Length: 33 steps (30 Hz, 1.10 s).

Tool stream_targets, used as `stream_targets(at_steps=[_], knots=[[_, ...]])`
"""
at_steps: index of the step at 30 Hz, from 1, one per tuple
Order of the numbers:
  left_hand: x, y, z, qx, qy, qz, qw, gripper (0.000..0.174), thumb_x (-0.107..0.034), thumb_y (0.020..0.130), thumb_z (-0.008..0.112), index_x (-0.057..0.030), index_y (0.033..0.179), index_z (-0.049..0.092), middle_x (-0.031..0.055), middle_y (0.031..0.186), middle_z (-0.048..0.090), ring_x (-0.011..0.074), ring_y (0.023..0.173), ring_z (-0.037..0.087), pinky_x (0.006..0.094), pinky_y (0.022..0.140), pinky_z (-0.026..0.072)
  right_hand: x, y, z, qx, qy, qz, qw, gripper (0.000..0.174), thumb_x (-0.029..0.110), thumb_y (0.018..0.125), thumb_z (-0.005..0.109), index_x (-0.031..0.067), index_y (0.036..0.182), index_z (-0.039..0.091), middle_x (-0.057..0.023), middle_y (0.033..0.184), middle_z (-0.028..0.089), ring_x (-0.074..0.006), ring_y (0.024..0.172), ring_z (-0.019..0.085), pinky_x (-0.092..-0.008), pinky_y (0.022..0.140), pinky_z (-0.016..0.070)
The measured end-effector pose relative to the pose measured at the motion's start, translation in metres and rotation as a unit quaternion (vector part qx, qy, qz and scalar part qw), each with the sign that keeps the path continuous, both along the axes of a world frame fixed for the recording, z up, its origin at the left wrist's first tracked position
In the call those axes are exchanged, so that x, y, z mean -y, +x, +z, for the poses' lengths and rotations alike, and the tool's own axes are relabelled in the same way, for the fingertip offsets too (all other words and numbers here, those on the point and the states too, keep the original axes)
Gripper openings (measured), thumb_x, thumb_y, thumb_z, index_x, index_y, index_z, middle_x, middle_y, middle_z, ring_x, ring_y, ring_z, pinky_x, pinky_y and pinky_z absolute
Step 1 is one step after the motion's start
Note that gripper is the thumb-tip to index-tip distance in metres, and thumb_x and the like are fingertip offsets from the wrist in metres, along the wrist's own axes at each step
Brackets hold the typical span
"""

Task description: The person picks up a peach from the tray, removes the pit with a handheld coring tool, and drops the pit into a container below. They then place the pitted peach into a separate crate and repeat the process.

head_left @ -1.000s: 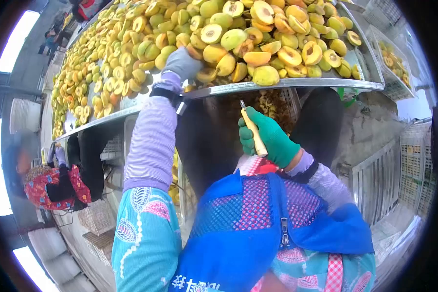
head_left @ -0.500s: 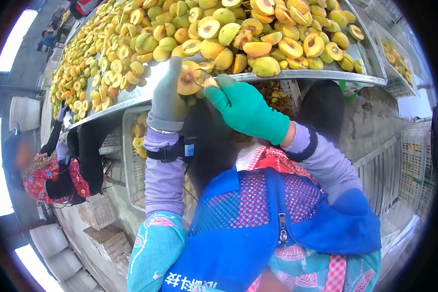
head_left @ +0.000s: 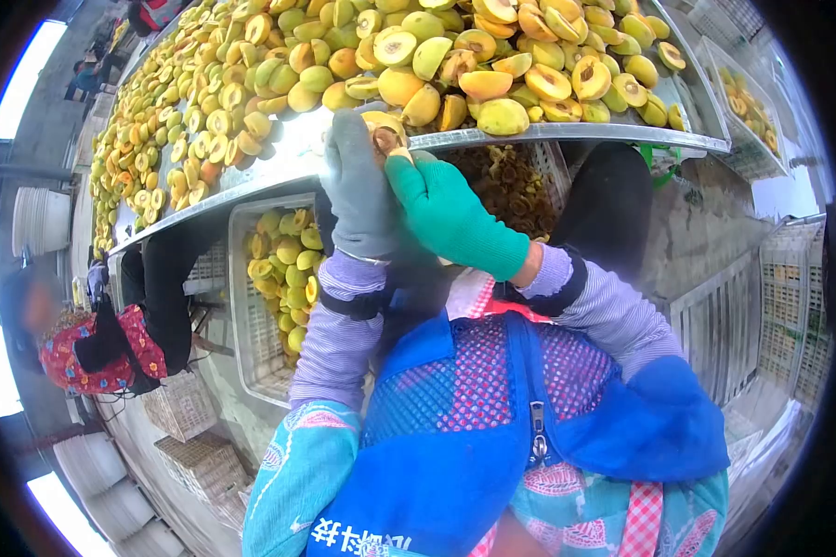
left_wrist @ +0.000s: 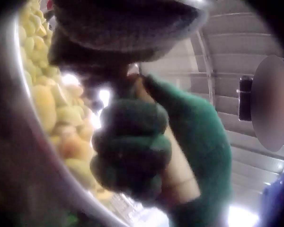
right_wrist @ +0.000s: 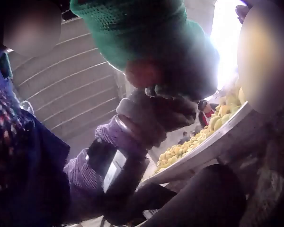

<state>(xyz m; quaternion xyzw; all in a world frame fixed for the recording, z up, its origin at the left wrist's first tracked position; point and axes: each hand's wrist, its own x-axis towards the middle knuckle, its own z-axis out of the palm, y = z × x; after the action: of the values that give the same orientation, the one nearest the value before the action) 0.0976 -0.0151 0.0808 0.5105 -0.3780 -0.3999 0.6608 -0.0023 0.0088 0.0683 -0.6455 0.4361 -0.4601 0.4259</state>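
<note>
In the head view the left hand (head_left: pixel 360 190), in a grey glove, grips a halved yellow fruit (head_left: pixel 384 133) at the table's near edge. The green-gloved right hand (head_left: pixel 460 215) meets it from the right, thumb at the cut face. The left wrist view shows the right hand's fingers (left_wrist: pixel 132 137) curled round a pale wooden tool handle (left_wrist: pixel 179 175), just below the grey glove (left_wrist: pixel 128 28). The tool's tip is mostly hidden there. In the right wrist view the green glove (right_wrist: pixel 146 42) covers most of the fruit and tool, with the left hand (right_wrist: pixel 146 116) beneath.
A metal-edged table (head_left: pixel 567 132) bears many halved fruits (head_left: pixel 251 84). Below it stand a crate of fruit halves (head_left: pixel 241 343) and a container of brown scraps (head_left: pixel 502 181). Another person (head_left: pixel 111 353) sits at the left. More crates (head_left: pixel 790 306) stand at the right.
The left hand has come back from the pile with a fruit half and met the right hand, which moved up with the tool. Since then both have shifted slightly, and the left hand has turned.
</note>
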Motion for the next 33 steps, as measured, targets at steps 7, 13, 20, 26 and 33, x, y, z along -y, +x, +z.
stream_targets(at_steps=[7,13,20,26,33], knots=[[0.002,0.004,-0.012,0.056,-0.027,-0.018,0.998,0.032,-0.03,0.098,0.046,-0.0001,0.098,0.058,0.0059,0.082,0.059,0.0145,0.075,0.057,0.0281,0.067,0.0474,0.0,0.0,-0.003,0.133,0.15,0.055,0.978,0.035,0.03,0.097,0.045,-0.0016,0.089,0.057,-0.0043,0.068,0.053,-0.0142,0.065,0.049,-0.0314,0.059,0.0416],[0.002,0.03,-0.012,0.282,-0.075,-0.135,0.947,0.03,-0.026,0.098,0.047,0.0019,0.105,0.056,0.0073,0.092,0.059,0.0176,0.082,0.06,0.0304,0.07,0.0496,-0.004,-0.02,0.01,0.081,0.244,0.141,0.956,0.039,0.034,0.099,0.042,-0.0004,0.089,0.057,-0.0008,0.07,0.052,-0.0105,0.067,0.046,-0.0275,0.056,0.0402],[-0.002,0.006,0.004,0.021,0.06,-0.167,0.984,0.033,-0.028,0.097,0.046,-0.0018,0.094,0.065,0.0024,0.08,0.061,0.0081,0.07,0.052,0.0227,0.065,0.0434,-0.009,-0.022,-0.003,0.503,0.494,0.261,0.66,0.028,0.039,0.097,0.047,0.0153,0.108,0.056,0.0028,0.071,0.054,-0.0113,0.065,0.054,-0.0271,0.058,0.047],[0.003,0.011,-0.006,-0.015,0.065,-0.217,0.974,0.038,-0.033,0.096,0.048,0.0011,0.094,0.064,0.0072,0.077,0.062,0.0128,0.063,0.058,0.0238,0.058,0.0469,-0.019,-0.006,0.007,0.297,0.396,0.131,0.859,0.039,0.05,0.095,0.043,0.0126,0.086,0.049,0.0009,0.06,0.044,-0.0148,0.048,0.042,-0.0298,0.044,0.0361],[-0.004,0.013,0.0,-0.03,0.1,-0.242,0.965,0.048,-0.04,0.098,0.039,0.0022,0.098,0.062,0.0128,0.073,0.065,0.016,0.063,0.06,0.0256,0.057,0.0488,-0.016,-0.016,0.009,0.439,0.535,0.231,0.684,0.038,0.05,0.095,0.044,0.0124,0.089,0.05,0.0008,0.06,0.044,-0.0147,0.048,0.041,-0.0296,0.043,0.0354]])
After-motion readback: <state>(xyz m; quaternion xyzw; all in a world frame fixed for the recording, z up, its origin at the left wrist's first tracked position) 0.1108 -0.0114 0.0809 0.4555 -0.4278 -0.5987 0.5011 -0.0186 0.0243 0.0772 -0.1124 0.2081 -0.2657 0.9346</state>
